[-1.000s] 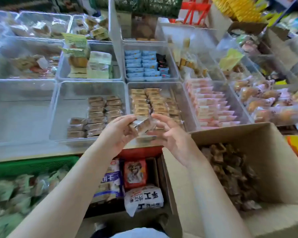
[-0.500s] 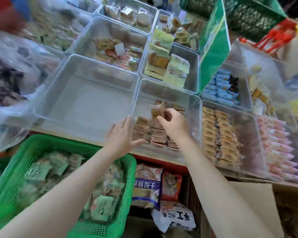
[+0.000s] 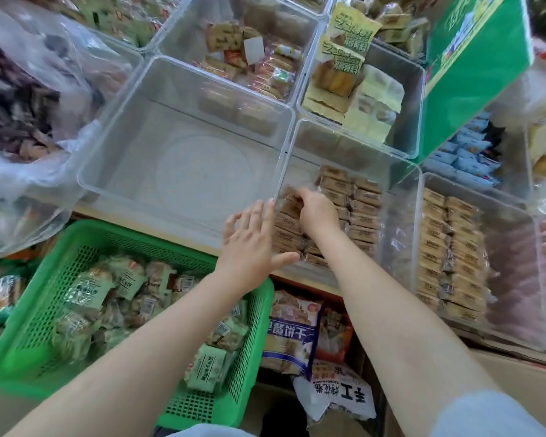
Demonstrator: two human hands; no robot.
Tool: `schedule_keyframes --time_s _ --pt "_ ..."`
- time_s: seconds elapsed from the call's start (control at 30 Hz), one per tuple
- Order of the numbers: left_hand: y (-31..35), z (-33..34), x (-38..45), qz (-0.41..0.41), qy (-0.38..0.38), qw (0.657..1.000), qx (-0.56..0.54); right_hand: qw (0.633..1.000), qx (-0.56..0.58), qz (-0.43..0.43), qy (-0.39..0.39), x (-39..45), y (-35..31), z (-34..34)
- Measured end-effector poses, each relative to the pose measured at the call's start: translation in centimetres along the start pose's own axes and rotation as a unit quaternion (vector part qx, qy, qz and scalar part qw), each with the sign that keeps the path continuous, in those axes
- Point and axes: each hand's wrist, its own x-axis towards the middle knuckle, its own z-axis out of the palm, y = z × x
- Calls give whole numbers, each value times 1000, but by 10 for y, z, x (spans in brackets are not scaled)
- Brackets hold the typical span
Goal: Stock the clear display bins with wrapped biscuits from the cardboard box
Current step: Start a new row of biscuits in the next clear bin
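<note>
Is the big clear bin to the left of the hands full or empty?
Empty: the clear bin shows only its bare bottom, beside the bin of brown biscuits.

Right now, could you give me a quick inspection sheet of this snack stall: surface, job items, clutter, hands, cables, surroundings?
Surface: wooden shelf edge under clear plastic bins.
Job's things: brown wrapped biscuits in rows inside clear display bin; neighbouring clear bin holds nothing.
Clutter: green perforated basket of pale green packets; printed snack bags below the shelf.
Hands: right hand grips biscuits inside the bin; left hand open, fingers against the bin's front wall.
Cables: nothing seen.
Surroundings: green signboard; more stocked bins; clear plastic bag.
</note>
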Motion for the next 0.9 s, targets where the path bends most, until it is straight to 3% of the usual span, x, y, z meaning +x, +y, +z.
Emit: schedule_keyframes --time_s 0.17,0.3,0.37,0.47,0.63,0.73,0.8,0.9 --pt "2 -6 -3 -5 -13 1000 6 999 -10 -26 -31 -22 0 -12" --pt "11 -19 -5 -53 -38 997 -29 983 184 4 24 -95 15 -36" --pt "34 -23 -9 -66 -8 997 -49 967 251 18 47 -140 34 -53" --pt "114 -15 -24 41 74 993 -86 938 324 60 111 -205 80 -81" --pt "293 27 -61 213 -8 971 -109 850 364 164 343 -311 203 -130" --pt "390 65 -89 299 -35 947 -110 806 326 240 432 -369 304 -138" --pt "447 96 -105 347 -32 934 -71 791 320 330 403 -401 377 -127" --pt "510 144 -118 322 13 946 15 797 295 454 266 -435 475 -94"
